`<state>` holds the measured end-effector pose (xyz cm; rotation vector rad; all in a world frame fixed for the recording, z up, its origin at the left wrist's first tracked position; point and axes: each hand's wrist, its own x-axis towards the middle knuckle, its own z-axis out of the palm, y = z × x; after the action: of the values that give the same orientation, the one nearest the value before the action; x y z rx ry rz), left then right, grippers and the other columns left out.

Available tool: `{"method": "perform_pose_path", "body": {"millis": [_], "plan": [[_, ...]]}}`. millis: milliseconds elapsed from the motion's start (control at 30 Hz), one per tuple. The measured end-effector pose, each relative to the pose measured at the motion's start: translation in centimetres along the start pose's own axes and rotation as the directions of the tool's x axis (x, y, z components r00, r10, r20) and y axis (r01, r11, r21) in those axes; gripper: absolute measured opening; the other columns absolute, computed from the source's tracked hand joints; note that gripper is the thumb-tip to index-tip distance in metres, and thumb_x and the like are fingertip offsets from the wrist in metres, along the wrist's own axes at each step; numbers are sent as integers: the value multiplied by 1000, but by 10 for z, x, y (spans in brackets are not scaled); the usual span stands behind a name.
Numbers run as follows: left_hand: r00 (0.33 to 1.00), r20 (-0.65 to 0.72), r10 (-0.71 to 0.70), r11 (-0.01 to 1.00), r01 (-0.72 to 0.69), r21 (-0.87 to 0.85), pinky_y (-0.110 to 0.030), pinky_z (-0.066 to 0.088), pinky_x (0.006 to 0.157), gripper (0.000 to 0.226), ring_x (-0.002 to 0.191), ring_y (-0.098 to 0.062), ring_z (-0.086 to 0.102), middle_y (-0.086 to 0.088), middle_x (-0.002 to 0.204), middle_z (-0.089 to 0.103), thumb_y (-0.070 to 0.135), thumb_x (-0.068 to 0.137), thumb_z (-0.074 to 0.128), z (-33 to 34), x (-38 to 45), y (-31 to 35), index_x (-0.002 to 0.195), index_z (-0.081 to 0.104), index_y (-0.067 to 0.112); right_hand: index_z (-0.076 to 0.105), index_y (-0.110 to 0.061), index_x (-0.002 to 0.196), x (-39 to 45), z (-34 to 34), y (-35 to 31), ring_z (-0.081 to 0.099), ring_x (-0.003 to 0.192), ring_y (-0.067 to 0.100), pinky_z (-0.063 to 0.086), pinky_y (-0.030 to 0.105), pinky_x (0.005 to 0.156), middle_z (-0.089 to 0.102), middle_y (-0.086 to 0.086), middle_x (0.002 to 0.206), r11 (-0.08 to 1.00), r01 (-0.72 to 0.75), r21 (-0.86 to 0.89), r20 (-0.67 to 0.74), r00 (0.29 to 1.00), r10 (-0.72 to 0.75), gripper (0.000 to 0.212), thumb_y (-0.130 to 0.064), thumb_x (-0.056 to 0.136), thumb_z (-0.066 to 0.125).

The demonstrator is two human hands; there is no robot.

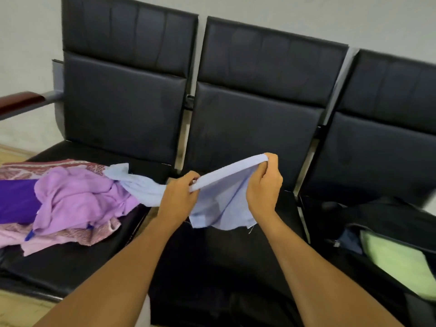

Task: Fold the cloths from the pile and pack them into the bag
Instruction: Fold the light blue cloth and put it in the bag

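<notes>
A light blue cloth hangs in the air over the middle seat, held along its top edge. My left hand pinches the cloth's left end and my right hand grips its right end, raised a little higher. A second pale blue cloth trails from behind my left hand back to the pile of lilac, purple and pink patterned cloths on the left seat. A black bag lies open on the right seat, with a green cloth and something dark blue inside.
Three black padded seats form a bench against a pale wall. A wooden armrest sticks out at the far left. Bare black seat lies under my forearms, between the pile and the bag.
</notes>
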<state>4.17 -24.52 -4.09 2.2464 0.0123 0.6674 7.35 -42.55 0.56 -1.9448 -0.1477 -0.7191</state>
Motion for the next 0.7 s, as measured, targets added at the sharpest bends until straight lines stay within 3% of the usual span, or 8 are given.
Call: {"method": "perform_pose_path", "body": {"millis": [133, 300, 367, 433, 567, 633, 700], "plan": [[980, 191, 52, 995, -35, -92, -24, 40, 58, 18, 60, -6, 50, 12, 66, 55, 11, 95, 55, 19, -6, 11, 80, 59, 22, 51, -13, 103, 7, -18, -3, 41, 51, 4, 35, 24, 49, 46, -3, 62, 991, -75, 115, -229, 968, 100, 19, -11, 105, 32], [904, 419, 79, 950, 59, -306, -34, 50, 68, 21, 69, -9, 56, 7, 74, 58, 27, 101, 48, 41, -16, 38, 83, 58, 27, 51, -13, 102, 21, -40, -13, 47, 53, -5, 38, 14, 51, 46, -13, 64, 980, -33, 197, -365, 925, 104, 21, -9, 106, 31], [864, 495, 93, 916, 121, -382, -34, 47, 68, 27, 72, -9, 52, 1, 76, 59, 33, 100, 45, 49, -22, 51, 85, 60, 16, 52, -7, 104, 25, -46, -15, 47, 52, -7, 38, 11, 51, 45, -13, 64, 980, -13, 197, -375, 923, 87, 22, -8, 106, 31], [840, 537, 69, 906, 172, -386, -32, 44, 69, 35, 72, -9, 50, -1, 75, 58, 33, 100, 46, 58, -29, 64, 85, 59, 4, 54, -4, 106, 28, -49, -14, 48, 53, -9, 38, 10, 51, 45, -13, 65, 984, -19, 178, -352, 932, 82, 23, -9, 106, 31], [871, 489, 43, 959, 101, -266, -27, 45, 68, 24, 68, -12, 54, 10, 69, 57, 35, 97, 51, 71, -31, 73, 76, 57, 25, 55, -9, 98, 23, -49, -4, 55, 64, -10, 42, 8, 56, 53, -10, 71, 992, -60, 112, -216, 973, 84, 20, -15, 106, 38], [888, 458, 52, 934, 118, -336, -20, 48, 70, 12, 77, -3, 59, 12, 84, 62, 38, 94, 58, 69, -28, 76, 99, 59, 27, 57, -11, 92, 17, -46, 5, 57, 65, -4, 43, 10, 56, 56, -7, 72, 993, -92, 70, -112, 989, 99, 19, -17, 104, 43], [926, 375, 52, 895, 123, -428, -20, 52, 82, 45, 99, -5, 61, 9, 111, 61, 34, 90, 66, 65, -24, 80, 130, 47, 27, 63, -10, 89, 12, -42, 15, 60, 69, 4, 46, 15, 58, 61, -3, 75, 994, -103, 17, 22, 994, 103, 17, -18, 100, 52]]}}
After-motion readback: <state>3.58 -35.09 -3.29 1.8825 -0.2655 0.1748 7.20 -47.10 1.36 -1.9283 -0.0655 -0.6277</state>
